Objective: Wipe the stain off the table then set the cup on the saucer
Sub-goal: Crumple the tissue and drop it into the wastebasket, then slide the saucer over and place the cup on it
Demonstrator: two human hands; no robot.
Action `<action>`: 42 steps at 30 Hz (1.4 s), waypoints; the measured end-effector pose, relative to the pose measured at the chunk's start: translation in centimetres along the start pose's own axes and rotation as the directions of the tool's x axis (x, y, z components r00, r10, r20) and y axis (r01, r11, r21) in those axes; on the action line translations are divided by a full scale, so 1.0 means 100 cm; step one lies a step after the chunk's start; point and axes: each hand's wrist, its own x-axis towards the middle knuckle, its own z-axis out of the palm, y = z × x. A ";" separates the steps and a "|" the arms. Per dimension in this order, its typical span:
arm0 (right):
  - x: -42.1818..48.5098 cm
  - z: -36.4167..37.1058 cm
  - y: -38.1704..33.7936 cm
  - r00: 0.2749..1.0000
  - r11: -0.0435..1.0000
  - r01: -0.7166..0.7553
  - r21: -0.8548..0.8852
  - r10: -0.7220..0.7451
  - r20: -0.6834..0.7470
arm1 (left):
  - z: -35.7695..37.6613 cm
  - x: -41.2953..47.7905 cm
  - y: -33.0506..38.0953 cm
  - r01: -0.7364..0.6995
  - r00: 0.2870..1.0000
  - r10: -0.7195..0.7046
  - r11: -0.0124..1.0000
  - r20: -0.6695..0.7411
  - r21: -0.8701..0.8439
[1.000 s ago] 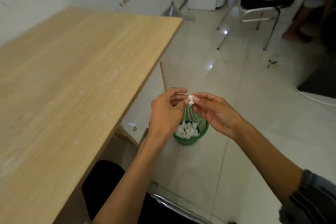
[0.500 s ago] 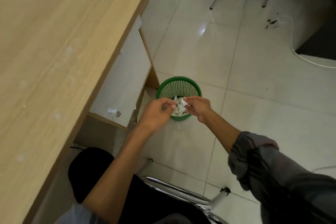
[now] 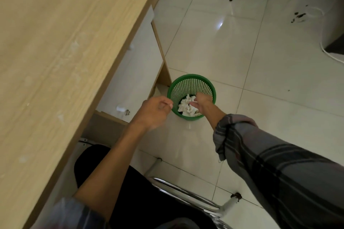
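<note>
Light wooden table beside a bin of used tissues

The table (image 3: 55, 46) filled the left of the view, its pale wood-grain top running away along a straight edge above the tiled floor. Faint whitish smudges and specks dotted the surface near that edge. Crumpled white tissues (image 3: 187, 108) lay heaped in the bottom of a green mesh wastebasket (image 3: 191, 82) standing upright on the floor, just beside the table's leg panel.
</note>
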 end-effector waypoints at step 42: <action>-0.448 0.366 0.046 0.196 0.148 0.977 -0.154 -0.336 0.921 | -0.315 -0.312 -0.198 0.050 0.389 -0.254 0.966 -0.886 -0.255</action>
